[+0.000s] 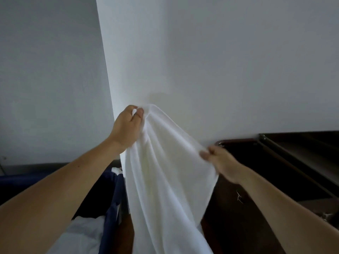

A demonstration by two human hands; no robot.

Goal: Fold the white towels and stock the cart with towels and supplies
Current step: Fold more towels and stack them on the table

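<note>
Head view: looks forward at a wall corner, with two bare forearms reaching in from the lower edge.
Left hand [126, 125]: the higher of the two; thumb and curled fingers pinch a top corner of the white towel [165, 176].
Right hand [222, 162]: lower and further right, slightly blurred; thumb and fingertips pinch the towel's upper edge.
White towel: held in the air between both hands, sloping down from left to right. It hangs in long soft folds and runs off the bottom of the view, in front of the wall corner.
Walls [220, 61]: plain and pale; the right face is brighter, the left face greyer and in shade, and they meet at a vertical edge just behind the left hand.
Baseboard [36, 167]: a dark strip along the foot of the left wall.
Dark surface [256, 171]: brown and glossy, below and behind the right hand, against the right wall; a metal rail [286, 162] runs along it towards the lower right.
Blue fabric bin [113, 195]: low on the left, just beside the hanging towel.
White linen [86, 233]: crumpled inside the bin, partly hidden by the left forearm.
</note>
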